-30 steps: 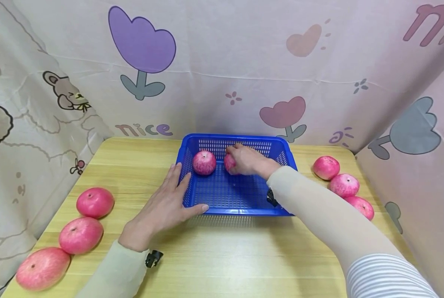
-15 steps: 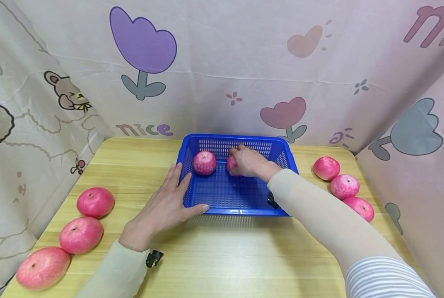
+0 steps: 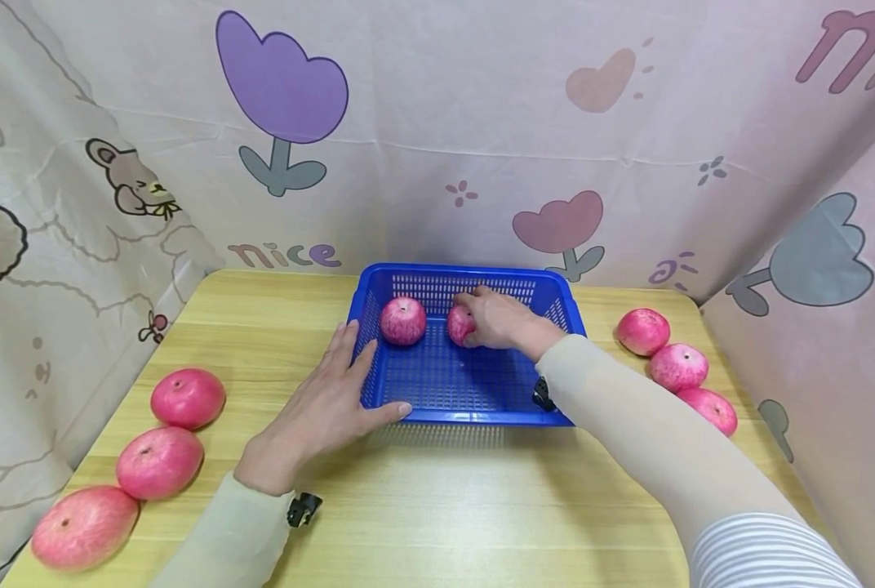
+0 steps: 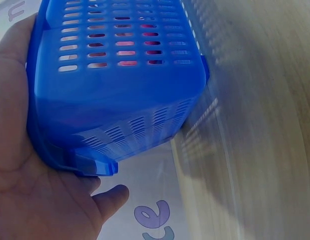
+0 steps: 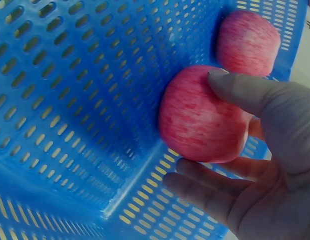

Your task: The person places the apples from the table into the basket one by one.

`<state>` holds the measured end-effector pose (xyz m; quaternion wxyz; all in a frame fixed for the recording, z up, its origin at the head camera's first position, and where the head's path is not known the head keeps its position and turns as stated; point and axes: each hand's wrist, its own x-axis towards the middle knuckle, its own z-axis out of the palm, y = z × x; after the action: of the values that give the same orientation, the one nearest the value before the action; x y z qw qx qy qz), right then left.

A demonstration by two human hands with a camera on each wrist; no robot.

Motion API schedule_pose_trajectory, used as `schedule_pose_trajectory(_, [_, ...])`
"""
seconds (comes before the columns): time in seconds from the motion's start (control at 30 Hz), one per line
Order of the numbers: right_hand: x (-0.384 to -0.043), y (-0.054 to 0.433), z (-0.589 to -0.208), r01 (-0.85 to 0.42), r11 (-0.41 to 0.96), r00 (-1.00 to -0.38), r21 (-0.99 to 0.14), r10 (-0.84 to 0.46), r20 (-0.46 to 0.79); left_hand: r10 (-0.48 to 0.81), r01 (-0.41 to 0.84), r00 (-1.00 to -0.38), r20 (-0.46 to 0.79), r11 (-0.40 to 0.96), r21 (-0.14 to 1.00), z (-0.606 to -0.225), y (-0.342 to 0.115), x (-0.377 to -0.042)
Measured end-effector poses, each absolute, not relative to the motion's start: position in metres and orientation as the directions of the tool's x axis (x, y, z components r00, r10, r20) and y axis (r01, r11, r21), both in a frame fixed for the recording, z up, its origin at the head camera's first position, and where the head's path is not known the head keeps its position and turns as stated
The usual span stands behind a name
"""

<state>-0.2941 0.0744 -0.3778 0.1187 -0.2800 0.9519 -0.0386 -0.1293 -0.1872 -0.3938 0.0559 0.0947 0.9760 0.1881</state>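
Observation:
A blue plastic basket [image 3: 467, 418] with slotted walls stands on the table. Inside it, at the back left, sits a red-pink apple [image 3: 403, 321]. My right hand [image 3: 502, 320] reaches in and holds a second apple [image 5: 205, 115] near the back middle, thumb on one side and fingers around the other. My left hand [image 3: 313, 412] lies along the basket's left end with fingers spread and straight. In the left wrist view its palm [image 4: 24, 165] is right at the basket's rim.
Three apples [image 3: 160, 464] lie in a slanting row on the table's left. Three more apples [image 3: 678, 366] form a row at the right. The wooden table [image 3: 437, 506] backs onto a printed cloth [image 3: 437, 98], which also hangs at both sides.
My right hand has shifted slightly to the right with the second apple, and more of that apple shows now. The left hand and the basket have stayed in place.

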Motion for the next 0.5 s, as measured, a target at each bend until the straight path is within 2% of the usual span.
schedule_pose_trajectory(0.23, [-0.2946,0.0755,-0.3804,-0.535,0.835,-0.822,-0.131,-0.550,-0.150,0.204,0.162,-0.976,-0.072,0.909,0.385,-0.3936,-0.1868,-0.1302])
schedule_pose_trajectory(0.5, [-0.2945,0.0758,-0.3809,-0.524,0.844,-0.826,-0.118,-0.537,-0.172,0.201,0.157,-0.977,-0.077,0.910,0.385,-0.3932,-0.1867,-0.1298])
